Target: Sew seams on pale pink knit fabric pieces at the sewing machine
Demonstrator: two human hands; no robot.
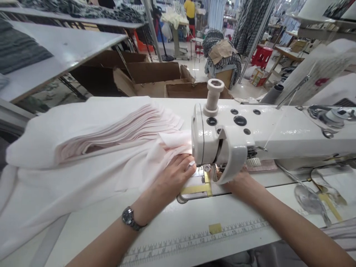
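My left hand lies at the left side of the white sewing machine, its fingers drawn together on the edge of pale pink fabric. A small white piece shows at its fingertips; whether it is a label or a finger wrap I cannot tell. Behind the machine's curved guard, my right hand is mostly hidden, so its fingers cannot be made out. Between the hands sits the metal needle plate with yellow tape. Folded layers of the pale fabric are stacked to the left.
A printed ruler scale runs along the table's front edge. Scissors lie at the right. Open cardboard boxes stand behind the table. A thread cone is beyond the machine, and a side table is at the far left.
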